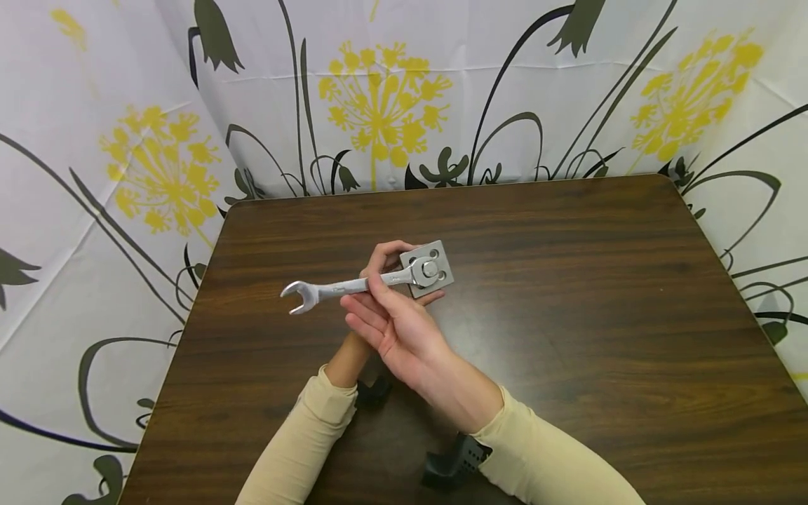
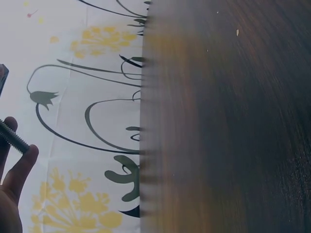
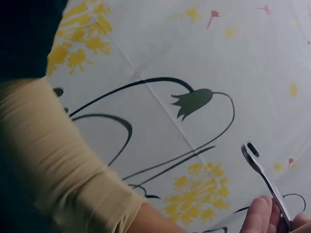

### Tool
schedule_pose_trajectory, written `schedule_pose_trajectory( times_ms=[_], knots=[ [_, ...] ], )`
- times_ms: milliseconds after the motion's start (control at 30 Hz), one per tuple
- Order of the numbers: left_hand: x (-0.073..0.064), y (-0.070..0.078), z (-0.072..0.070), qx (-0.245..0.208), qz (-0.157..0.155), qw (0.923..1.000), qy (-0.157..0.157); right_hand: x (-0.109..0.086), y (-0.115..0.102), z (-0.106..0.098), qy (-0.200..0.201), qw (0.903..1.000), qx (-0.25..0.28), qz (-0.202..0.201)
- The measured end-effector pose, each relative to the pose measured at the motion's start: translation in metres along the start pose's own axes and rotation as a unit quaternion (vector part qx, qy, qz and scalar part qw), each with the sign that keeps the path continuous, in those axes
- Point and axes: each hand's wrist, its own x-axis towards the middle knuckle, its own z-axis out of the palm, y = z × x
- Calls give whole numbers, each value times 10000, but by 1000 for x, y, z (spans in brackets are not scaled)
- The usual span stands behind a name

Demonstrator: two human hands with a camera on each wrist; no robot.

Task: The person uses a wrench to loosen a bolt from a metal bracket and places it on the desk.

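In the head view my left hand (image 1: 384, 257) holds a square grey metal plate (image 1: 444, 278) with holes from behind, its fingers showing at the upper and lower edges. A bolt (image 1: 430, 268) sits through the plate, head up. The left wrist view shows the bolt's threaded shank (image 2: 15, 138) beside the left fingers. My right hand (image 1: 407, 333) pinches the shaft of a silver combination wrench (image 1: 344, 287) between thumb and fingers. The wrench's ring end surrounds the bolt head; its open end points left. In the right wrist view the wrench (image 3: 269, 187) shows edge-on above the fingers.
A dark wood-grain table (image 1: 600, 315) lies under the hands. Behind and beside it hangs a white curtain (image 1: 265, 105) printed with yellow and grey flowers. Black wrist devices (image 1: 451, 463) sit at both sleeve cuffs. The forearms lie close together, nearly crossing.
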Motion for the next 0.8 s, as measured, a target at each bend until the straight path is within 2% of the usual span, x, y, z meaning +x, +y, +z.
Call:
schedule_pose_trajectory(
  times_ms=[67, 167, 333, 467, 533, 600, 800],
  knots=[
    [3, -7, -5, 683, 789, 9945, 111, -2, 0, -3, 1, 9999, -145, 9],
    [5, -5, -6, 787, 693, 9941, 257, -8, 0, -13, -41, 9984, -560, 57],
    [4, -13, -9, 478, 417, 9973, 381, -16, -7, -34, -266, 9923, -1200, 152],
    [4, -32, -14, 329, 429, 9974, 475, -21, -21, -54, -320, 9773, -2085, 169],
    [5, -41, -18, 310, 474, 9973, 476, -24, -31, -64, -353, 9635, -2649, 131],
    [6, -48, -21, 287, 576, 9969, 443, -25, -42, -72, -385, 9439, -3280, 65],
    [7, -52, -24, 202, 682, 9967, 383, -29, -72, -85, -187, 8665, -4980, -280]
  ],
)
